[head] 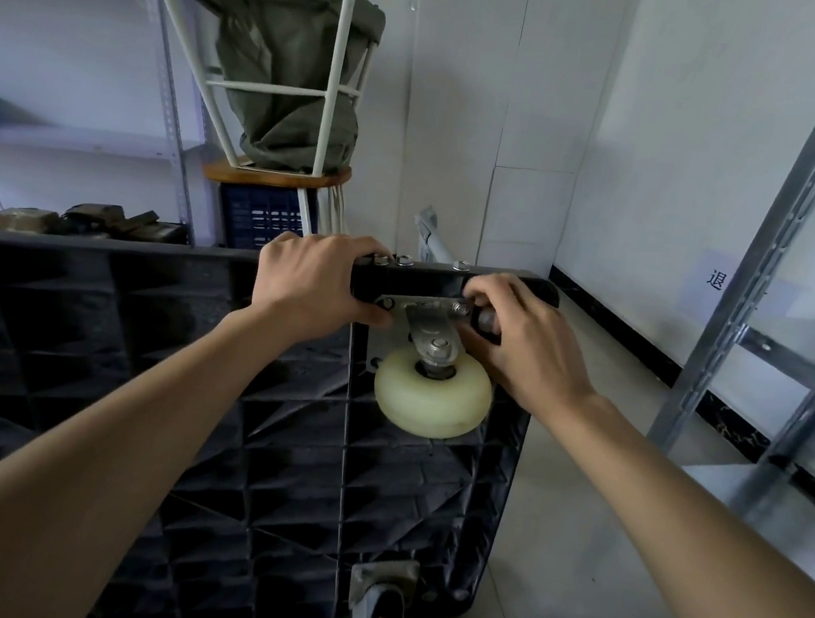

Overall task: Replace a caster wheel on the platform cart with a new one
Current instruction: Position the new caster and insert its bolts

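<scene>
A: Where is the caster (431, 389)?

B: On the upturned cart (140, 351), at its far right corner, about one o'clock in the view. The cream wheel hangs toward the person; the mounting plate (420, 310) lies above it with its long axis running left to right along the cart's edge.

A: And the hands?

B: The left hand (313, 283) sits at nine o'clock from the plate, fingers curled over the cart's top edge, thumb below, gripping it. The right hand (520, 339) sits at three o'clock, nearer the bolts (458, 307), fingers curled and pinching at the plate's right end. A dark stub shows in its grip; whether that is a tool cannot be told.

A: So the right hand does the work?

B: Likely. It looks like fastening work on that right bolt, the left steadying the cart.
</scene>
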